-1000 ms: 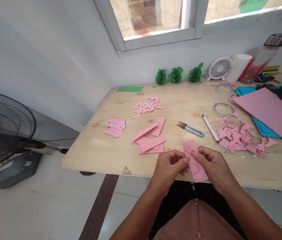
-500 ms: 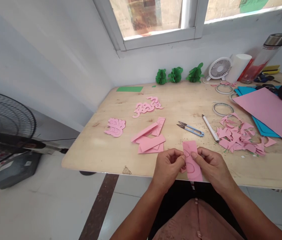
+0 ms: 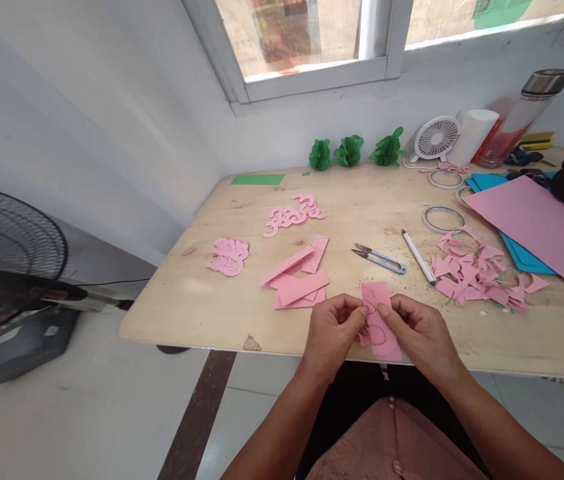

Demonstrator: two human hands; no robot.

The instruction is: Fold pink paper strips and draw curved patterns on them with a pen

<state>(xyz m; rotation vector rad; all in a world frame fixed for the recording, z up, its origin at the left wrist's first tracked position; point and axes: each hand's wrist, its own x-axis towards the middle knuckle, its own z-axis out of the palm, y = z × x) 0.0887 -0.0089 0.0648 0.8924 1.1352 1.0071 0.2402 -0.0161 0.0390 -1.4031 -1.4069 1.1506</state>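
Note:
A folded pink paper strip [image 3: 380, 333] with curved outlines drawn on it is pinched between both hands at the table's front edge. My left hand [image 3: 335, 332] grips its left edge with thumb and forefinger. On the right side, my right hand [image 3: 419, 333] holds the strip, its thumb lying across the paper. Just beyond the hands lie blue-handled thread snips [image 3: 379, 259] and a white pen [image 3: 419, 257]. To the left sits a loose pile of folded pink strips [image 3: 299, 280]. Pink curved cut-outs [image 3: 292, 215] and a stack of scalloped pink cut-outs [image 3: 229, 257] are farther left.
Pink paper scraps [image 3: 482, 270] cover the right side beside tape rolls [image 3: 443, 219]. Pink sheets [image 3: 537, 227] overlap blue sheets [image 3: 527, 257]. Along the wall stand green paper figures [image 3: 349, 151], a small white fan [image 3: 437, 139] and a glass bottle [image 3: 537, 120]. A floor fan [image 3: 12, 260] stands left.
Both hands still hold the pink strip in nearly the same place. The whole view has shifted slightly, with little other visible movement.

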